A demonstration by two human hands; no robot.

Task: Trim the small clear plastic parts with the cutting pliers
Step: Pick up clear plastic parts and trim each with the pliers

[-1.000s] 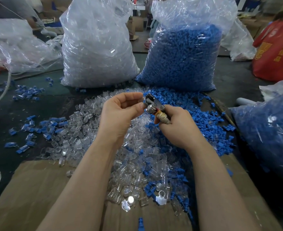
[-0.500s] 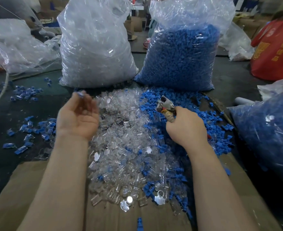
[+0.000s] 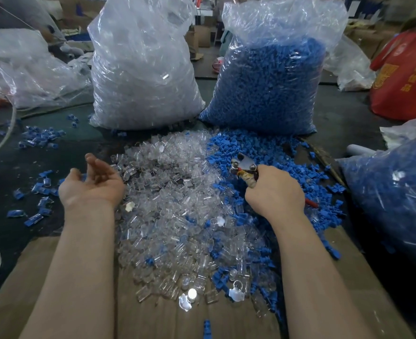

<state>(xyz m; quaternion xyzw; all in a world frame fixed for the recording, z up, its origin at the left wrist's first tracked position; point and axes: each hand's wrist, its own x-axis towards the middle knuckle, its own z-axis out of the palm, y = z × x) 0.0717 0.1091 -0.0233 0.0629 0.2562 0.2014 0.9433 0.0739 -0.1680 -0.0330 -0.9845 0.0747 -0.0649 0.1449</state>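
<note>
Pliers (image 3: 245,166) in right grip (image 3: 274,192); left grip (image 3: 92,179) empty.

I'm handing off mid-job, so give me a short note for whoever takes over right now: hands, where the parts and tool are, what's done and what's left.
Left hand: open, palm up, holding nothing, over the left edge of the clear plastic parts pile.
Right hand: grips the cutting pliers by the handles, head pointing up-left, over the loose blue parts.
Behind the pile stand a bag of clear parts and a bag of blue parts.
Done: cannot tell how many are trimmed.
Left: pick up a clear part with the left hand, trim it, repeat; a large pile remains.
</note>
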